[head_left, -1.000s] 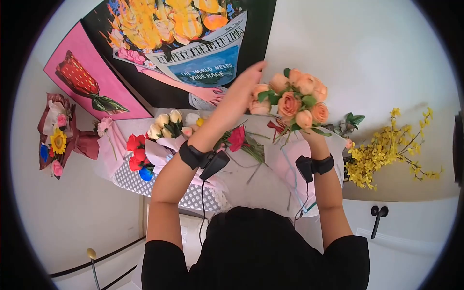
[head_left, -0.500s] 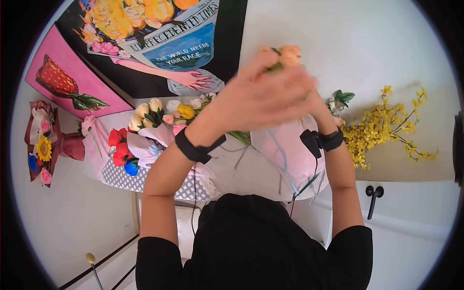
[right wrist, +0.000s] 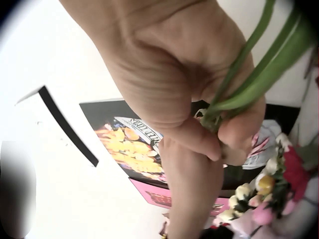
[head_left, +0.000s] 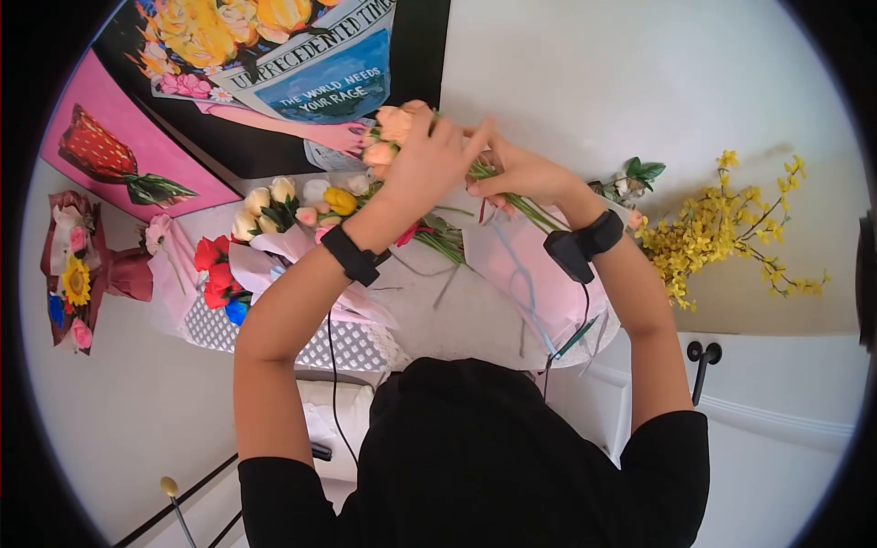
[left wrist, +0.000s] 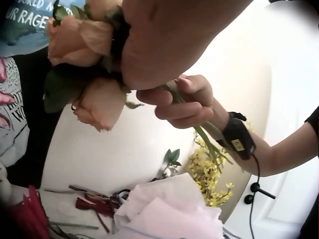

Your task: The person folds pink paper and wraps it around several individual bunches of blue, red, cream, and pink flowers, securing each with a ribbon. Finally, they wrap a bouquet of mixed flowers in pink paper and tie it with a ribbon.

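Note:
A bunch of peach roses is held up in front of me, tilted so its blooms point left. My right hand grips the green stems, which trail out toward the wrist. In the right wrist view, the thumb and fingers close round these stems. My left hand lies across the bunch just below the blooms, its fingers among the flower heads. In the left wrist view the roses show beside that hand, whose fingers are hidden; I cannot tell whether they grip the bunch.
Pale pink wrapping paper lies on the table under the right arm. Cream roses, red roses and a yellow tulip stand to the left. Yellow branches are at right. Two paintings lean behind.
The rose bunch has swung from upright over the right hand to tilted left. My left hand has swept across it to the blooms, and the head view has shifted right.

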Motion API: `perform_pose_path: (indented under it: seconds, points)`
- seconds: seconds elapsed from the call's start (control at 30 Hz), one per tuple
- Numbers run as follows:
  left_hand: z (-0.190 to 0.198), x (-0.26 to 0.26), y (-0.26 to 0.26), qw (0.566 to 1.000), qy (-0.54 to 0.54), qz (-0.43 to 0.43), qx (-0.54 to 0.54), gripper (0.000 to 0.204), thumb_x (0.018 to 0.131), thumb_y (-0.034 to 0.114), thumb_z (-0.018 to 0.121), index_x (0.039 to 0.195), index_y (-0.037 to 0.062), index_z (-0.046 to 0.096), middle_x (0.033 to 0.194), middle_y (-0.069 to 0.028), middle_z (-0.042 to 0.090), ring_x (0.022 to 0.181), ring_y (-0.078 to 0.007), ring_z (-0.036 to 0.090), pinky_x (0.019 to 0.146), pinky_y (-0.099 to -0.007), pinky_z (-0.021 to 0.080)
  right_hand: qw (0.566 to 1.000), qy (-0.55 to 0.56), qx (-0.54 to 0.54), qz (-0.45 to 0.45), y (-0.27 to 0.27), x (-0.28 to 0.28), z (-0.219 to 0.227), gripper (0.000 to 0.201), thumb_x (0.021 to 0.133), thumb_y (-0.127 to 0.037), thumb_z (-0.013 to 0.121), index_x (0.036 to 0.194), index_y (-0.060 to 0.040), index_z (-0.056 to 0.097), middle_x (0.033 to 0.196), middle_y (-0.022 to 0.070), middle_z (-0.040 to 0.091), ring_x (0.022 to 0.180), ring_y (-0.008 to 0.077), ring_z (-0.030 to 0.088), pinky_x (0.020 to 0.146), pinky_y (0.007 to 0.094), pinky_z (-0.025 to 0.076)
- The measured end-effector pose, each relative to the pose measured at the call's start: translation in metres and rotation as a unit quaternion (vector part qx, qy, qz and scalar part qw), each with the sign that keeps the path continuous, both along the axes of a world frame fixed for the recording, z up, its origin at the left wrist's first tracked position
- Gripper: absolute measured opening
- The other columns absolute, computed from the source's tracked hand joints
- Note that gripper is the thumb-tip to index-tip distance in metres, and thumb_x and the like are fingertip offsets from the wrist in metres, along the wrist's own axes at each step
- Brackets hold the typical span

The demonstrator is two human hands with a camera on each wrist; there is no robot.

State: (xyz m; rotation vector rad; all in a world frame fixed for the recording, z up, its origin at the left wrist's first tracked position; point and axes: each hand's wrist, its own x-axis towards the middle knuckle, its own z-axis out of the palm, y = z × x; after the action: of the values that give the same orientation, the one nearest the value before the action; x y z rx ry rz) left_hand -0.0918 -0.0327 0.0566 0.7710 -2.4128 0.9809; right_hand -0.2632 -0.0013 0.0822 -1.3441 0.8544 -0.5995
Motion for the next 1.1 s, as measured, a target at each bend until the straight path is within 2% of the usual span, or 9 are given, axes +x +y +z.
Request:
perform_pose_path:
  seconds: [0.17,0.27,0.33,0.4,0.53,0.63,0.8,1.03,1.1]
  points:
    - [-0.003,-0.007,0.009,0.999,0.027,-0.013,-0.012,0.050,0.070,0.017,0.055,0.119,0.0088,0.049,0.075,-0.0020,0.050,0.080,-0.0203,0.050,0.084,-0.0444,0.036,0.955,0.291,-0.061,0.008,0.000,-0.014,-0.022,0.024,0.089,-0.021,0.052,0.103,-0.0022,0.052,0.072,0.0022,0.052,0.057,0.0075,0.048,0.053,0.0250,0.043]
    - [-0.025,-0.028,0.040,0.980,0.122,-0.133,0.086,0.039,0.069,0.022,0.057,0.106,0.0082,0.054,0.082,-0.0030,0.051,0.085,-0.0213,0.050,0.080,-0.0413,0.036,0.924,0.160,-0.338,-0.082,-0.004,-0.041,-0.066,0.021,0.087,-0.019,0.050,0.091,0.0009,0.054,0.063,0.0063,0.050,0.055,0.0142,0.045,0.054,0.0298,0.040]
    - [-0.063,-0.037,0.070,0.947,0.142,-0.259,0.124,0.030,0.069,0.026,0.059,0.094,0.0088,0.056,0.084,-0.0051,0.051,0.087,-0.0219,0.050,0.077,-0.0396,0.036,0.937,0.206,-0.270,-0.086,-0.004,-0.050,-0.060,0.021,0.088,-0.020,0.050,0.090,0.0006,0.052,0.062,0.0059,0.049,0.056,0.0141,0.044,0.054,0.0295,0.039]
    - [-0.101,-0.062,0.098,0.888,0.164,-0.197,0.381,0.027,0.070,0.027,0.061,0.089,0.0083,0.057,0.086,-0.0055,0.053,0.090,-0.0228,0.050,0.075,-0.0388,0.036,0.943,0.253,-0.196,-0.092,-0.002,-0.055,-0.056,0.020,0.088,-0.020,0.049,0.089,0.0004,0.051,0.062,0.0055,0.049,0.056,0.0139,0.043,0.053,0.0292,0.038]
    - [-0.162,-0.088,0.107,0.881,0.107,-0.089,0.452,0.025,0.072,0.027,0.060,0.086,0.0067,0.058,0.081,-0.0056,0.054,0.082,-0.0253,0.052,0.070,-0.0402,0.039,0.950,0.251,-0.178,-0.056,-0.001,-0.050,-0.050,0.022,0.092,-0.023,0.046,0.087,-0.0028,0.051,0.070,0.0013,0.048,0.063,0.0098,0.041,0.060,0.0256,0.039]
    - [-0.185,-0.092,0.089,0.805,0.073,-0.072,0.584,0.025,0.073,0.025,0.062,0.087,0.0044,0.057,0.076,-0.0069,0.055,0.074,-0.0232,0.056,0.065,-0.0384,0.043,0.950,0.267,-0.153,-0.039,0.006,-0.051,-0.037,0.021,0.092,-0.023,0.046,0.086,-0.0030,0.052,0.070,0.0015,0.049,0.063,0.0098,0.042,0.060,0.0257,0.039]
    - [-0.117,-0.048,0.058,0.411,0.384,-0.164,0.810,0.007,0.085,0.007,0.053,0.089,0.0014,0.050,0.077,-0.0087,0.061,0.071,-0.0141,0.059,0.064,-0.0278,0.047,0.943,0.231,-0.238,-0.031,0.010,-0.059,-0.061,0.016,0.090,-0.018,0.048,0.090,-0.0040,0.056,0.069,-0.0004,0.051,0.060,0.0092,0.043,0.055,0.0253,0.038]
    - [-0.059,-0.012,0.043,0.454,0.508,-0.165,0.713,0.006,0.087,0.007,0.051,0.091,0.0025,0.050,0.072,-0.0041,0.058,0.066,-0.0110,0.058,0.058,-0.0211,0.044,0.992,0.112,-0.020,-0.046,0.025,-0.016,-0.023,0.012,0.085,-0.013,0.053,0.090,-0.0042,0.059,0.064,-0.0042,0.050,0.055,0.0049,0.040,0.050,0.0210,0.033]
    - [-0.044,-0.002,0.045,0.316,0.555,-0.136,0.758,0.010,0.089,0.011,0.052,0.094,0.0031,0.051,0.066,-0.0001,0.051,0.059,-0.0069,0.052,0.052,-0.0182,0.038,0.987,0.150,-0.012,-0.051,0.020,-0.014,-0.037,0.012,0.087,-0.013,0.051,0.092,-0.0046,0.059,0.063,-0.0050,0.047,0.047,0.0022,0.034,0.041,0.0182,0.026]
